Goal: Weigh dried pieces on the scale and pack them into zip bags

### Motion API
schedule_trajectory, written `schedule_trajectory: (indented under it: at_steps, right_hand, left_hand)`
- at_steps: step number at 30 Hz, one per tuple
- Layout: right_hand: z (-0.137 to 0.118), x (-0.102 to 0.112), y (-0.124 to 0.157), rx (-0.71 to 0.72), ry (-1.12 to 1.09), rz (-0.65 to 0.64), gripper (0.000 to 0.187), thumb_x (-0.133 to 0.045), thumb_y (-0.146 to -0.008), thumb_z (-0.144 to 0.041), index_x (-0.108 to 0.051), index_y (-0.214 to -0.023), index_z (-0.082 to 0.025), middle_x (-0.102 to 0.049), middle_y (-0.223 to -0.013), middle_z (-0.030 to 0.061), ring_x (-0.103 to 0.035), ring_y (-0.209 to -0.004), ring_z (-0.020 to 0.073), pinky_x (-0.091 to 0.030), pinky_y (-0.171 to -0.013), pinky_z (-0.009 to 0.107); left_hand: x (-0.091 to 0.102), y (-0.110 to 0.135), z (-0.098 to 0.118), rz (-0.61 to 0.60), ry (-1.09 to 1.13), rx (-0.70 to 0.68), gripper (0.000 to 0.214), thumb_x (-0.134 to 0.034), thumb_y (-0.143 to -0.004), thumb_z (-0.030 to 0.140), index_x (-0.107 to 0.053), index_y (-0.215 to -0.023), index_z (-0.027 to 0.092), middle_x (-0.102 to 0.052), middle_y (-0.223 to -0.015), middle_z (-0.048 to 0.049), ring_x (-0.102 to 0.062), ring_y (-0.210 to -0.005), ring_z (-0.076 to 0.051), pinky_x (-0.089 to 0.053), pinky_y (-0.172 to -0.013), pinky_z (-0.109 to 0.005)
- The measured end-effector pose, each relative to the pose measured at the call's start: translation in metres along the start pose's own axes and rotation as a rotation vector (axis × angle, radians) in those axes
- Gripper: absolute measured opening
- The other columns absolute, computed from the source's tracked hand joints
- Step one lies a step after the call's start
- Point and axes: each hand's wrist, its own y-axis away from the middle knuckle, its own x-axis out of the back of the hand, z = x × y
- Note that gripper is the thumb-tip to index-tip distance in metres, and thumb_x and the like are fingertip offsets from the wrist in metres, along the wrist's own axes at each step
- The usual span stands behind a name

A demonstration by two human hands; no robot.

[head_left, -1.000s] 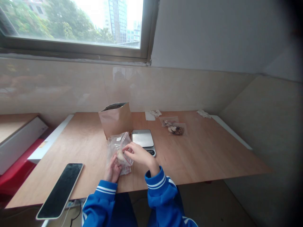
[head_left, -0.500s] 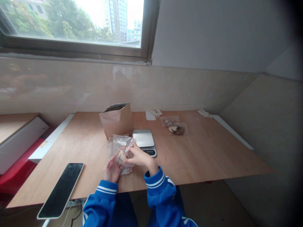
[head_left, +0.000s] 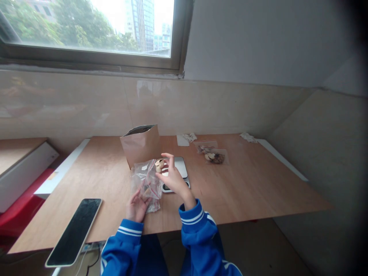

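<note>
A clear zip bag (head_left: 146,179) with a red seal stands on the wooden table (head_left: 244,184) near the front edge. My left hand (head_left: 137,207) grips the bag from below and behind. My right hand (head_left: 170,176) is raised above the bag's mouth and pinches a few pale dried slices (head_left: 159,165) between thumb and fingers, over the small steel kitchen scale (head_left: 182,165). A brown paper pouch (head_left: 140,147) stands open just behind the bag.
A dark phone (head_left: 73,231) lies at the front left edge of the table. Two filled clear bags (head_left: 214,155) and crumpled white tissues (head_left: 187,138) lie farther back. White and red boxes (head_left: 24,172) sit left of the table.
My right hand has come out of the clear bag and risen toward the scale with pale slices pinched in it. My left hand still holds the bag.
</note>
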Motion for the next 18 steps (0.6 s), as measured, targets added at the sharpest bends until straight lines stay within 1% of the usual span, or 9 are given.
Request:
schedule_trajectory:
  at_steps: [3, 5, 7, 9, 10, 12, 15, 18]
  right_hand:
    - [-0.019, -0.009, -0.023, 0.17, 0.032, 0.118, 0.048, -0.052, -0.08, -0.013, -0.037, -0.124, -0.026, -0.056, -0.112, 0.0039, -0.06, -0.097, 0.0138, -0.049, -0.091, 0.032]
    - [-0.031, -0.015, -0.047, 0.305, 0.071, 0.152, 0.043, -0.051, -0.083, -0.014, -0.041, -0.123, -0.027, -0.055, -0.118, 0.0032, -0.059, -0.102, 0.0137, -0.047, -0.095, 0.03]
    - [-0.039, -0.022, -0.074, 0.385, 0.128, 0.219, 0.043, -0.05, -0.086, -0.016, -0.039, -0.126, -0.028, -0.052, -0.125, 0.0041, -0.057, -0.107, 0.0148, -0.046, -0.096, 0.03]
    - [-0.041, -0.028, -0.102, 0.396, 0.213, 0.265, 0.047, -0.046, -0.089, -0.017, -0.032, -0.132, -0.029, -0.053, -0.125, 0.0056, -0.056, -0.109, 0.016, -0.045, -0.096, 0.032]
    - [-0.04, -0.03, -0.114, 0.396, 0.267, 0.261, 0.048, -0.044, -0.089, -0.016, -0.03, -0.134, -0.029, -0.054, -0.122, 0.0059, -0.056, -0.108, 0.0161, -0.045, -0.094, 0.031]
    - [-0.035, -0.034, -0.131, 0.391, 0.38, 0.23, 0.05, -0.042, -0.089, -0.012, -0.03, -0.135, -0.027, -0.059, -0.111, 0.0049, -0.059, -0.103, 0.0163, -0.045, -0.092, 0.03]
    - [-0.027, -0.038, -0.138, 0.388, 0.49, 0.21, 0.053, -0.04, -0.087, -0.007, -0.033, -0.136, -0.026, -0.062, -0.101, 0.0036, -0.06, -0.099, 0.017, -0.043, -0.093, 0.031]
    - [-0.026, -0.038, -0.13, 0.39, 0.537, 0.224, 0.056, -0.042, -0.088, -0.011, -0.029, -0.14, -0.026, -0.063, -0.105, 0.0035, -0.059, -0.099, 0.0176, -0.041, -0.095, 0.031]
  left_hand:
    - [0.007, -0.001, 0.0, -0.071, 0.016, 0.004, 0.049, -0.034, -0.093, 0.019, -0.036, -0.141, 0.023, -0.063, -0.122, -0.0064, -0.057, -0.114, -0.019, -0.049, -0.091, -0.032]
    - [0.009, -0.002, 0.0, -0.066, 0.014, -0.001, 0.047, -0.034, -0.093, 0.018, -0.038, -0.14, 0.022, -0.064, -0.121, -0.0068, -0.058, -0.113, -0.019, -0.049, -0.09, -0.032]
    - [0.008, -0.002, -0.001, -0.031, 0.007, -0.007, 0.047, -0.035, -0.093, 0.018, -0.04, -0.139, 0.021, -0.064, -0.12, -0.0078, -0.059, -0.112, -0.019, -0.05, -0.089, -0.032]
    - [0.007, -0.002, -0.001, 0.004, 0.002, -0.013, 0.046, -0.035, -0.092, 0.017, -0.042, -0.137, 0.02, -0.065, -0.118, -0.0085, -0.06, -0.11, -0.02, -0.051, -0.088, -0.033]
    - [0.006, -0.002, -0.001, 0.019, 0.001, -0.014, 0.045, -0.036, -0.092, 0.017, -0.043, -0.136, 0.02, -0.066, -0.117, -0.0088, -0.061, -0.109, -0.02, -0.051, -0.087, -0.033]
    - [0.003, -0.001, -0.001, 0.047, -0.006, -0.015, 0.044, -0.037, -0.091, 0.016, -0.046, -0.134, 0.019, -0.067, -0.115, -0.0091, -0.062, -0.106, -0.021, -0.052, -0.085, -0.033]
    - [-0.002, 0.0, -0.001, 0.075, -0.015, -0.016, 0.044, -0.038, -0.091, 0.015, -0.047, -0.134, 0.018, -0.067, -0.115, -0.0096, -0.062, -0.106, -0.02, -0.052, -0.085, -0.032]
    - [-0.006, 0.001, 0.0, 0.095, -0.026, -0.008, 0.045, -0.041, -0.09, 0.016, -0.045, -0.135, 0.018, -0.066, -0.116, -0.0095, -0.063, -0.104, -0.02, -0.053, -0.083, -0.03]
